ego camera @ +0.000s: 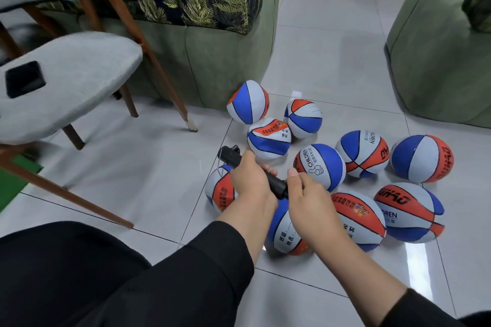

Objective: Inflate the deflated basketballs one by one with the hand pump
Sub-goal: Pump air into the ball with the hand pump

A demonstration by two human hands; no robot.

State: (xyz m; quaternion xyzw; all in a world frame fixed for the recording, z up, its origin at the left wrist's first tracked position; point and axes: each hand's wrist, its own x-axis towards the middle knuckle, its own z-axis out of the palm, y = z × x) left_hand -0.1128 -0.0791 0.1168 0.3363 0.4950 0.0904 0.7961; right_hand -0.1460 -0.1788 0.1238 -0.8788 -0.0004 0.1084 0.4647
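Pump (255, 171) held between both hands, left hand (251, 180), right hand (309, 198)

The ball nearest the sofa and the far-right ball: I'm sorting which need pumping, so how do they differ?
The ball nearest the sofa looks caved and angular, tapering downward; the far-right ball looks round and full. The sofa ball shows mostly blue and white panels with only a sliver of orange; the far-right ball shows a broad orange panel with black lettering. Both are blue, white and orange balls lying on the tiled floor, untouched by either hand.
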